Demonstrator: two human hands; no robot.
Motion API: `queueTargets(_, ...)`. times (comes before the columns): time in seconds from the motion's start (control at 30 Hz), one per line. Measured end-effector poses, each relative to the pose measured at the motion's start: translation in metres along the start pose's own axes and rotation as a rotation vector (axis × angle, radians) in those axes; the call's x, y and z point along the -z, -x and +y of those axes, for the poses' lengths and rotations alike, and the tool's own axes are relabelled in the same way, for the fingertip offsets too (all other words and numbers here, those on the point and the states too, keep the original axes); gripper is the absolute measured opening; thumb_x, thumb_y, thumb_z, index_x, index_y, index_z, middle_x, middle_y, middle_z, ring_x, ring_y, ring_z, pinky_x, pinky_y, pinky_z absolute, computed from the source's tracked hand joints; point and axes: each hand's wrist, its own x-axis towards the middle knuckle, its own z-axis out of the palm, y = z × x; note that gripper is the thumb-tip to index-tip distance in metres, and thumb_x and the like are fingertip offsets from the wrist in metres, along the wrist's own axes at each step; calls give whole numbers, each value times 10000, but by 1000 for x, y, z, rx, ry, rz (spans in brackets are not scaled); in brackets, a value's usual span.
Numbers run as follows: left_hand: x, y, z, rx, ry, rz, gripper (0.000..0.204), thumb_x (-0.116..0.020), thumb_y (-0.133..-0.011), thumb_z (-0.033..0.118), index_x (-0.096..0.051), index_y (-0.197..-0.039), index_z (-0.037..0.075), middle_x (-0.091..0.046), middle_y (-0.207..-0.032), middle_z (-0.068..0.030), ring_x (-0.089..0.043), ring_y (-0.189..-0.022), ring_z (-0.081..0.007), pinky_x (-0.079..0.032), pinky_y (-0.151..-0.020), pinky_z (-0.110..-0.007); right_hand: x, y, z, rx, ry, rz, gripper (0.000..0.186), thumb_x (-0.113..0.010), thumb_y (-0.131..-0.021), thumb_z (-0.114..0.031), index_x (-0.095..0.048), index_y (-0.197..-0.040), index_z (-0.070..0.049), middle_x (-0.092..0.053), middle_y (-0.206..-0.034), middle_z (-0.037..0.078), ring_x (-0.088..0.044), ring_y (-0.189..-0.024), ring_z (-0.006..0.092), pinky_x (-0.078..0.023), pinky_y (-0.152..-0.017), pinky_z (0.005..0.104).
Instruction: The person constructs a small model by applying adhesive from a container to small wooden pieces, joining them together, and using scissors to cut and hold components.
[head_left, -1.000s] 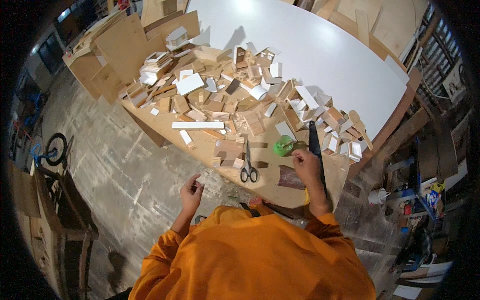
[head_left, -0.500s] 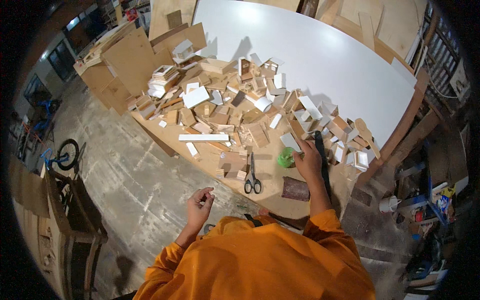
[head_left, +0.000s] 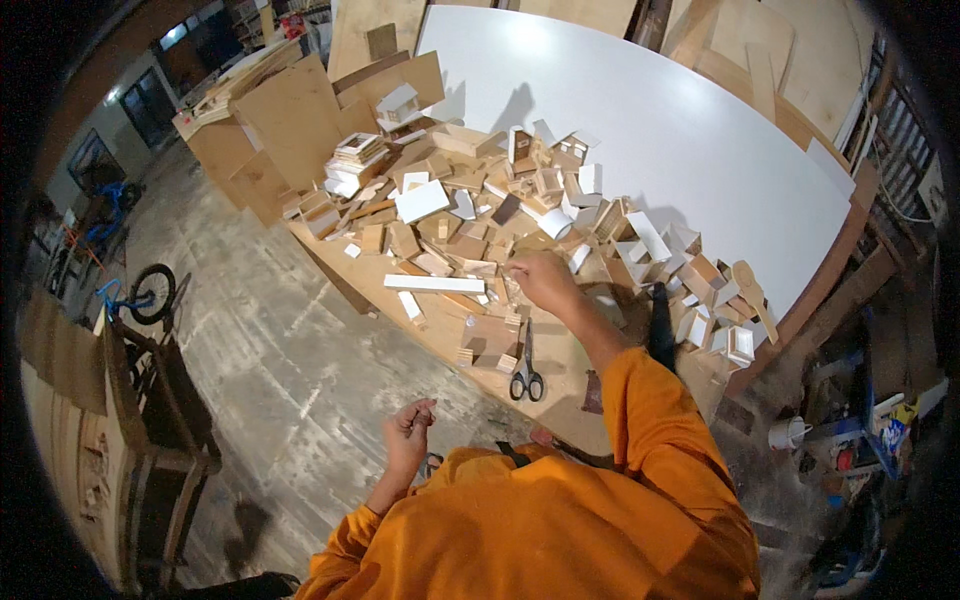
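Observation:
My right hand reaches over the near edge of a heap of wood offcuts; its fingers curl down among the pieces, and what they pinch, if anything, is hidden. My left hand hangs off the table's near side with the fingers drawn together; anything in them is too small to make out. Black-handled scissors lie below my right forearm. Beside them sits a flat wooden piece with small blocks at its corners. A long white strip lies left of my right hand. My sleeve partly covers a dark brown sheet.
A large white panel stands behind the heap, and plywood sheets lean at the left. A dark flat bar lies right of my forearm. A wooden spoon-shaped piece rests at the right. A small blue bicycle is on the floor.
My right hand has moved left from the green round object to the heap; that object is now out of sight. The view has shifted slightly; my left hand stays nearly the same.

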Motion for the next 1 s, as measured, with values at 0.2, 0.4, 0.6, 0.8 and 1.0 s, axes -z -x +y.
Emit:
queueTargets(0.2, 15, 19, 5, -5, 60, 83, 185, -543, -952, 81, -661, -1054, -19, -619, -731, -58, -589, -725, -125, -477, -696, -270, -83, -56, 30, 65, 250, -150, 174, -567, -802, -46, -684, -920, 7, -671, -961, 217, -650, -909, 396, -534, -776, 468)
queueTargets(0.4, 33, 37, 42, 2, 34, 164, 199, -598, -927, 90, -655, -1089, -9, -636, -792, -65, -603, -773, -124, -484, -750, -263, -67, -54, 16, -7, 291, -91, 280, -605, -809, -60, -660, -1083, -42, -642, -1036, 171, -643, -860, 357, -526, -772, 426)
queueTargets(0.6, 20, 14, 102, -216, -60, 88, 266, -607, -915, 132, -637, -1150, 10, -649, -1016, -96, -611, -915, -167, -487, -800, -288, 23, 29, -55, 34, -574, -38, 384, -673, -792, 22, -622, -1170, -24, -665, -1082, 110, -662, -785, 185, -540, -695, 316)
queueTargets(0.8, -35, -19, 143, -413, 177, -143, 338, -580, -927, 197, -594, -1213, 19, -568, -1262, -141, -532, -1174, -256, -427, -964, -363, 41, 118, -90, 180, -861, -82, 361, -719, -808, -53, -620, -1152, -5, -669, -1019, 109, -635, -748, 126, -521, -644, 281)
queueTargets(1.0, -88, -8, 133, -311, 353, -564, 288, -447, -1002, 264, -619, -1030, 34, -527, -1314, -136, -520, -1146, -227, -398, -985, -368, 13, 189, -77, 102, -670, 116, 292, -757, -763, -143, -641, -991, -1, -638, -933, 167, -651, -789, 311, -513, -666, 359)
